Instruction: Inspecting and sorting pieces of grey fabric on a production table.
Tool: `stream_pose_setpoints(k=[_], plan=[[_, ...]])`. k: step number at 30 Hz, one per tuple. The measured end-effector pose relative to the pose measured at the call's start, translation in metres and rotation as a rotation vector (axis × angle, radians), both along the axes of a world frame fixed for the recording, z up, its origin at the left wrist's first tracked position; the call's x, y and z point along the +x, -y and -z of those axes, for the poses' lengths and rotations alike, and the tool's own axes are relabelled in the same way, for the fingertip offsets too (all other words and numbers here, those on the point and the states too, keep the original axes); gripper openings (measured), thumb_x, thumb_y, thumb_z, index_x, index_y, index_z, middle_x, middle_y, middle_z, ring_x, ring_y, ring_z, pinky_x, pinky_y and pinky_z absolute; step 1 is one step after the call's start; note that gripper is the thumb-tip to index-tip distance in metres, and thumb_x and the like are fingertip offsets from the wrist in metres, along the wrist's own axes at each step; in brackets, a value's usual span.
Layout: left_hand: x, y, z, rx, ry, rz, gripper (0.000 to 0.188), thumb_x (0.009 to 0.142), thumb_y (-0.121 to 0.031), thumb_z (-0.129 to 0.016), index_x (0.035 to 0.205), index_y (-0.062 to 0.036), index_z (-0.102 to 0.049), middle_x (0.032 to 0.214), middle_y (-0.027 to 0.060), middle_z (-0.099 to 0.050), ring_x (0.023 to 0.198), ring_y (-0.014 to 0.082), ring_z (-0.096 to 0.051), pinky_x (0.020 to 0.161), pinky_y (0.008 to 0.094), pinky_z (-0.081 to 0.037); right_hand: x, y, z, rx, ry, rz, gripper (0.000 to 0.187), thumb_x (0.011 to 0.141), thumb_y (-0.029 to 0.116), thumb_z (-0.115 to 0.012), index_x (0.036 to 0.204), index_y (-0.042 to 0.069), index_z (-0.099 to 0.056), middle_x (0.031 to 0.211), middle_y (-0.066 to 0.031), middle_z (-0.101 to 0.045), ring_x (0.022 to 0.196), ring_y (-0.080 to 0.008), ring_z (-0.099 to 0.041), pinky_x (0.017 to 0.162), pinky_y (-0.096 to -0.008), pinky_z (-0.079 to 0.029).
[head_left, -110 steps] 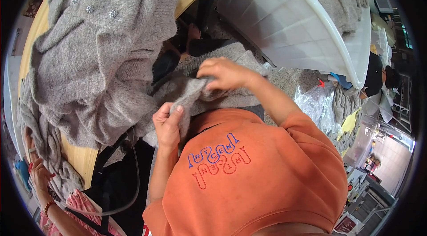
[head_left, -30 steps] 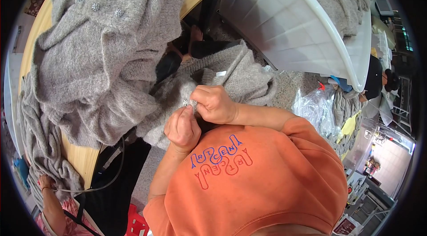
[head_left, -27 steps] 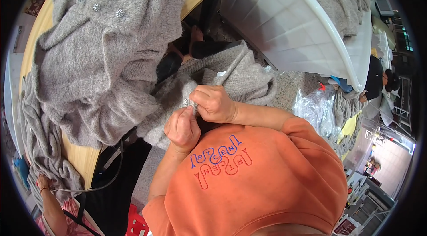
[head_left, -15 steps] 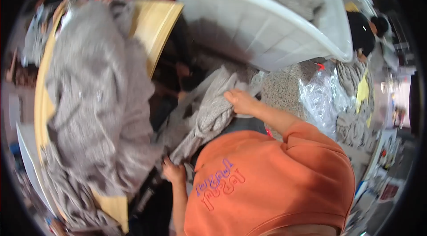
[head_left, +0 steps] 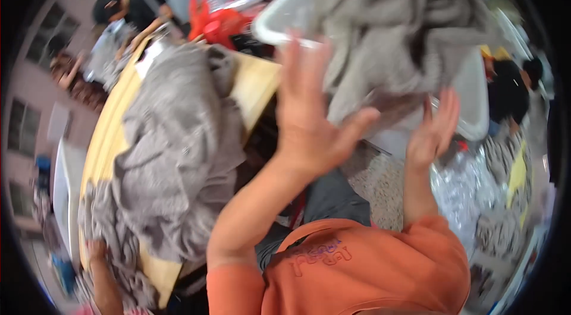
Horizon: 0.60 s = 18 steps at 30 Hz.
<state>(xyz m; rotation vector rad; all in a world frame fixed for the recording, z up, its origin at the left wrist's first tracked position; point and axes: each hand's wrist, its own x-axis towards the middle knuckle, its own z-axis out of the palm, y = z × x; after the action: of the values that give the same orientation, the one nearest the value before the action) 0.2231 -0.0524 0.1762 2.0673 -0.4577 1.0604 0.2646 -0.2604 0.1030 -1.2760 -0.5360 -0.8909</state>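
Note:
A bunched grey knit cloth (head_left: 404,30) is over the white plastic bin (head_left: 476,95), apart from both my hands and partly blurred. My left hand (head_left: 306,113) is raised between the table and the bin, its blurred fingers spread and holding nothing. Just below the cloth, my right hand (head_left: 433,131) is up with its fingers stretched out, also holding nothing. Whether the cloth rests on the pile in the bin or is still in the air, I cannot tell.
Left of me a wooden table (head_left: 256,83) bears a heap of grey knit fabric (head_left: 178,148). Another person's hand (head_left: 98,251) touches fabric at its near left corner. Clear plastic bags (head_left: 461,190) lie on the right; a red plastic bag (head_left: 217,24) sits beyond the table.
The knit cloth that both my hands gripped low before me has gone up to the bin. Both hands have let go and risen. A person's hand has appeared at lower left.

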Motion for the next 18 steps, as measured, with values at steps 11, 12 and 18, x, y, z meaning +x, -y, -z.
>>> stream_pose_setpoints(k=[11, 12, 18], plan=[[-0.103, -0.231, 0.046, 0.055, -0.517, -1.103, 0.06, 0.069, -0.028, -0.07, 0.113, 0.0049, -0.046, 0.12, 0.0248, -0.042, 0.113, 0.0361, -0.041, 0.092, 0.0414, -0.037, -0.055, -0.079, 0.107, -1.003, -0.588, -0.595, 0.035, 0.07, 0.004, -0.063, 0.103, -0.003, -0.054, 0.097, -0.0147, -0.057, 0.076, -0.0223, -0.06, 0.066, -0.0289, -0.049], [-0.106, -0.25, 0.044, 0.085, -0.479, -1.196, 0.057, 0.073, -0.032, -0.066, 0.112, 0.0046, -0.047, 0.118, 0.0226, -0.045, 0.11, 0.0343, -0.044, 0.09, 0.0407, -0.038, -0.055, -0.086, 0.105, -1.004, -0.561, -0.606, 0.035, 0.07, 0.004, -0.063, 0.103, -0.003, -0.054, 0.097, -0.0147, -0.057, 0.076, -0.0223, -0.06, 0.066, -0.0289, -0.049], [-0.137, -0.322, 0.014, 0.034, -0.751, -1.607, 0.049, 0.076, -0.035, -0.061, 0.104, 0.0042, -0.054, 0.112, 0.0225, -0.051, 0.104, 0.0358, -0.049, 0.087, 0.0417, -0.039, -0.079, -0.12, 0.101, -1.019, -0.448, -0.763, 0.033, 0.072, 0.008, -0.062, 0.102, -0.001, -0.053, 0.099, -0.0155, -0.056, 0.077, -0.0272, -0.06, 0.066, -0.0333, -0.048]])
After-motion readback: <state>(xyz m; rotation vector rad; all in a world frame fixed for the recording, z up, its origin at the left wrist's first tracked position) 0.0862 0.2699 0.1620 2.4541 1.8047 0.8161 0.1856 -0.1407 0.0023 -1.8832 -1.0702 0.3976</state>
